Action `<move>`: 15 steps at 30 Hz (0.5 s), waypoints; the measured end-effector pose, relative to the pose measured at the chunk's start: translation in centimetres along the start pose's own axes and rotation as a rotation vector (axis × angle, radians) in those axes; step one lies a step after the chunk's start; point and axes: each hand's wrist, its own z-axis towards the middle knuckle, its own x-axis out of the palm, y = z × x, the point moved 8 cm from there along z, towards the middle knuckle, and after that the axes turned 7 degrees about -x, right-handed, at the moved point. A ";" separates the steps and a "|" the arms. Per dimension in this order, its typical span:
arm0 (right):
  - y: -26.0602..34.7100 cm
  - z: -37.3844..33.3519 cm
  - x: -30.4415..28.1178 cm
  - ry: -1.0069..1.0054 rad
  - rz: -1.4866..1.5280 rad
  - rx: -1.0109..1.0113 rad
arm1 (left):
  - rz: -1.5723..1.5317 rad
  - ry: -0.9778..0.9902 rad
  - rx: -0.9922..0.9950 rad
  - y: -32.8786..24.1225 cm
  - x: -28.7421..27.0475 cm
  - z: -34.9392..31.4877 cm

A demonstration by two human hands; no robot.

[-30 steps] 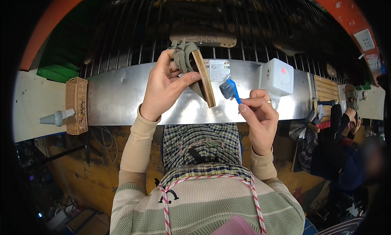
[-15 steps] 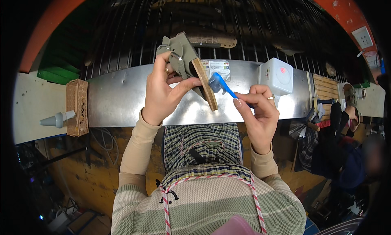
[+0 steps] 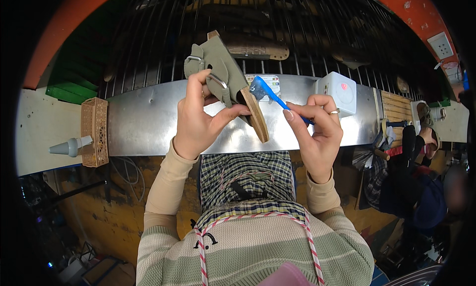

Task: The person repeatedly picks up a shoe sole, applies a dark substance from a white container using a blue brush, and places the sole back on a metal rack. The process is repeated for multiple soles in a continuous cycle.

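Note:
An olive-grey sandal (image 3: 224, 63) with buckled straps and a cork-coloured sole edge is tilted on its side above the metal bench. My left hand (image 3: 197, 118) grips it, fingers around the strap and thumb at the sole edge. Between thumb and fingers of my right hand (image 3: 318, 130) is the handle of a blue brush (image 3: 273, 96). The brush's dark, matted bristles are at the sole edge near the strap; whether they touch cannot be made out. Palm and lower fingers of my left hand hide part of the sandal.
Beneath my hands runs a shiny metal bench (image 3: 144, 122). A white box-shaped device (image 3: 338, 93) stands at right, a tan plastic basket (image 3: 94, 132) at left. Behind are dark metal bars (image 3: 148, 48) with shoe-shaped pieces. Another person (image 3: 421, 187) sits at far right.
The sandal has turned in my left hand, showing more of its upper and buckles; its sole's near end sits slightly lower. The brush has shifted a little left and up along the sole edge.

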 end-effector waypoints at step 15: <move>-2.5 0.8 2.5 0.129 0.336 -0.001 | -0.305 0.068 -0.179 0.7 0.2 -0.2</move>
